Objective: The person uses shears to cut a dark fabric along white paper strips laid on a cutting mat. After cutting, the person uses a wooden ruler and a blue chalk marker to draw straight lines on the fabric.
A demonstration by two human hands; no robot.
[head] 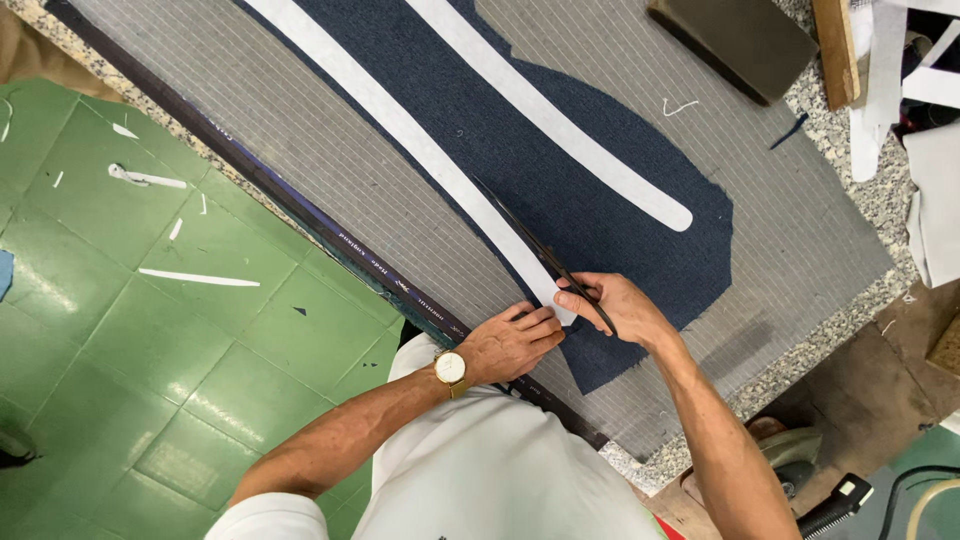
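Head view, setting: seen from above, a person in a white shirt leans over a stone-topped table covered by grey pinstriped cloth; a green tiled floor with white scraps lies to the left.

Cloth being cut: a dark blue fabric piece lies flat on the grey cloth, with two long white paper strips on it — the nearer strip and a farther one with a rounded end.

Left hand: flat, fingers together, pressing down the near end of the nearer strip; a gold wristwatch sits on the wrist.

Right hand: closed around the handles of black scissors, thumb and fingers gripping them.

Scissors, direction: the long axis runs diagonally, tips pointing up and to the left, away from the person, along the right edge of the nearer strip; the blades look nearly together, though I cannot tell for sure.

Strips, direction: both run diagonally from the top left down toward the hands.

Progress: judging by the layout, the cut seems barely begun — the blades sit at the strip's near end, and the blue fabric beyond them looks uncut.

Edges: a dark block and white paper pieces lie at the top right.
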